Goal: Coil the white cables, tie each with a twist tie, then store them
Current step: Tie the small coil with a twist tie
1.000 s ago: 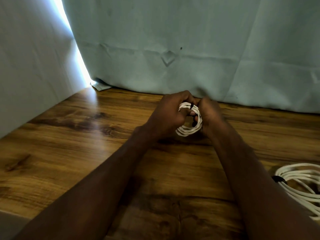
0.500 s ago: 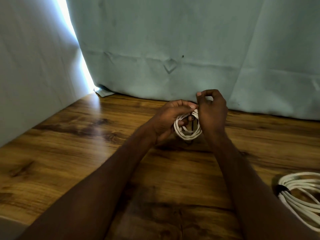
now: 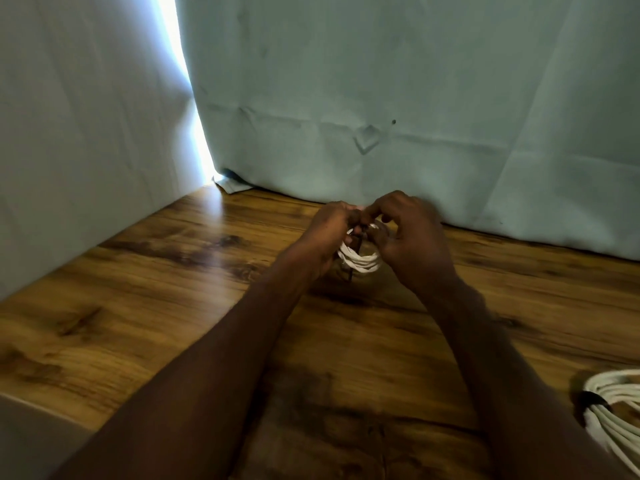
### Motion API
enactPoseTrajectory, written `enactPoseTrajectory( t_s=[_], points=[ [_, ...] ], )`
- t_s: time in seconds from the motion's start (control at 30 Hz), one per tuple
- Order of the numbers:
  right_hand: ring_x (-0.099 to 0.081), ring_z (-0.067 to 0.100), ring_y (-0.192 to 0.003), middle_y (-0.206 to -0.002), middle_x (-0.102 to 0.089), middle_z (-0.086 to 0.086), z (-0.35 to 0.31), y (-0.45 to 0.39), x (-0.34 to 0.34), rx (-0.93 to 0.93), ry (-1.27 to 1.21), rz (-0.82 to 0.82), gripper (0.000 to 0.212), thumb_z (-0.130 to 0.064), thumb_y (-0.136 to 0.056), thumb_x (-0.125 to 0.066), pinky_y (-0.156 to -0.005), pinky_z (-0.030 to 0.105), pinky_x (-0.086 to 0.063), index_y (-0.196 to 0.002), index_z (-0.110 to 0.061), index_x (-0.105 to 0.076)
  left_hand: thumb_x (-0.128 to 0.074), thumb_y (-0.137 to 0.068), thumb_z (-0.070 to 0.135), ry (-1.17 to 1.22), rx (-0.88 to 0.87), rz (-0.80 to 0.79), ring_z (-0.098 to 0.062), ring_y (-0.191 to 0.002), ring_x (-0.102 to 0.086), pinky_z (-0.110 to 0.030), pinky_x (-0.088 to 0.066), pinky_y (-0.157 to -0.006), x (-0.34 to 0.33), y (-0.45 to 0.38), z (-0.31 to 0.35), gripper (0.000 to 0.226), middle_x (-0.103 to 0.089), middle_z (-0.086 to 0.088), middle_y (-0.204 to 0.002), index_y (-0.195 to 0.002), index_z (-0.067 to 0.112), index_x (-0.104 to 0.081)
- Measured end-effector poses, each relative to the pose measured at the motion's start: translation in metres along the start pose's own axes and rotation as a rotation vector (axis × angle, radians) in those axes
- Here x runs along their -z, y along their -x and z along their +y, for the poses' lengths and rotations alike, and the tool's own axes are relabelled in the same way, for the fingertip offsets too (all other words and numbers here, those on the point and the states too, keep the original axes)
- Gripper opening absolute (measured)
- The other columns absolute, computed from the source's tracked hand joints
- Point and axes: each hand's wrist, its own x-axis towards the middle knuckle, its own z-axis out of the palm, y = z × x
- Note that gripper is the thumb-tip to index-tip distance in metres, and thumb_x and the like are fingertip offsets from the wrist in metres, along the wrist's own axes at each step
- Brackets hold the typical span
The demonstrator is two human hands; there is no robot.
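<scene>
Two Cable Coils, Two Ties, Two Hands

Two white cable coils show: a small coil [image 3: 360, 261] near 12 o'clock and a larger coil [image 3: 620, 414] at 4 o'clock, cut by the frame edge. Each carries one dark twist tie: one tie [image 3: 358, 242] on the small coil, one band [image 3: 593, 399] on the larger. Two hands, left [image 3: 329, 237] and right [image 3: 408, 244]. One wooden worktop [image 3: 173, 306]. Two pale curtain panels [image 3: 381, 81].

Small coil [image 3: 360, 261] between both hands above table [image 3: 138, 306]; second coil [image 3: 616, 414] far right
</scene>
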Motion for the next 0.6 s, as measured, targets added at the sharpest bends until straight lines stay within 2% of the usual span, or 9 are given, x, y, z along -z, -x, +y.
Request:
enactPoseTrajectory(
  t_s=[0.07,0.17,0.23,0.33,0.43,0.5,0.53,0.6],
  points=[
    [-0.062,0.014,-0.087,-0.09,-0.069,-0.012,0.0,0.0,-0.002,-0.05,-0.029,0.078,0.013,-0.012,-0.082,-0.077,-0.074,0.031,-0.045,-0.089,-0.024,-0.076,-0.051,-0.097,0.004,-0.113,-0.026,0.033,-0.011,-0.051,-0.046,-0.027,-0.035,-0.052,-0.003,0.001,0.0,0.018,-0.053,-0.004,-0.064,-0.084,0.012,-0.06],
    [-0.069,0.005,-0.083,-0.086,-0.075,-0.011,-0.005,0.001,0.0,-0.251,-0.302,0.161,0.01,-0.008,-0.086,-0.076,-0.073,0.018,-0.049,-0.088,-0.018,-0.079,-0.046,-0.102,0.007,-0.154,-0.077,0.044,-0.014,-0.055,-0.043,-0.025,-0.032,-0.049,-0.009,0.004,0.002,0.013,-0.049,-0.006,-0.065,-0.091,0.008,-0.054],
    [-0.071,0.005,-0.08,-0.081,-0.076,-0.008,-0.011,0.001,0.001,-0.334,-0.425,0.195,0.008,-0.008,-0.09,-0.074,-0.073,0.018,-0.052,-0.087,-0.013,-0.08,-0.042,-0.101,0.017,-0.253,-0.139,0.0,-0.013,-0.057,-0.042,-0.027,-0.033,-0.052,-0.01,0.008,0.005,0.018,-0.049,-0.005,-0.068,-0.088,0.011,-0.052],
    [-0.072,0.007,-0.075,-0.08,-0.077,0.002,-0.017,-0.002,0.005,-0.483,-0.593,0.248,0.011,-0.009,-0.094,-0.071,-0.072,0.019,-0.056,-0.089,-0.005,-0.079,-0.04,-0.092,0.034,-0.411,-0.161,-0.12,-0.015,-0.064,-0.042,-0.036,-0.034,-0.064,-0.014,0.016,0.005,0.023,-0.048,-0.002,-0.073,-0.08,0.017,-0.049],
    [-0.074,0.025,-0.077,-0.083,-0.077,0.012,-0.012,-0.007,0.011,-0.762,-0.778,0.278,0.008,-0.008,-0.09,-0.075,-0.078,0.038,-0.06,-0.088,-0.002,-0.079,-0.049,-0.088,0.033,-0.41,-0.192,-0.167,-0.013,-0.07,-0.051,-0.032,-0.038,-0.064,-0.017,0.02,-0.002,0.019,-0.056,0.003,-0.076,-0.096,0.017,-0.055],
    [-0.071,0.032,-0.076,-0.085,-0.075,0.021,-0.002,-0.007,0.015,-0.975,-0.944,0.266,0.006,-0.002,-0.082,-0.075,-0.08,0.05,-0.06,-0.086,0.002,-0.077,-0.053,-0.095,0.018,-0.395,-0.253,-0.198,-0.003,-0.065,-0.054,-0.025,-0.041,-0.061,-0.018,0.021,-0.007,0.016,-0.058,0.005,-0.078,-0.111,0.017,-0.054],
    [-0.072,0.035,-0.079,-0.09,-0.075,0.025,0.001,-0.007,0.017,-1.051,-1.003,0.211,0.013,-0.001,-0.077,-0.074,-0.082,0.053,-0.06,-0.089,0.004,-0.076,-0.054,-0.096,0.009,-0.404,-0.289,-0.21,0.002,-0.06,-0.052,-0.02,-0.04,-0.058,-0.019,0.023,-0.007,0.021,-0.057,0.007,-0.075,-0.117,0.015,-0.052],
    [-0.073,0.043,-0.091,-0.103,-0.072,0.033,0.003,-0.006,0.022,-1.119,-1.091,0.029,0.034,-0.006,-0.066,-0.071,-0.089,0.058,-0.059,-0.096,0.009,-0.072,-0.057,-0.093,0.004,-0.468,-0.372,-0.232,0.004,-0.053,-0.048,-0.018,-0.038,-0.054,-0.022,0.024,-0.007,0.029,-0.053,0.014,-0.067,-0.119,0.013,-0.05]
  ],
)
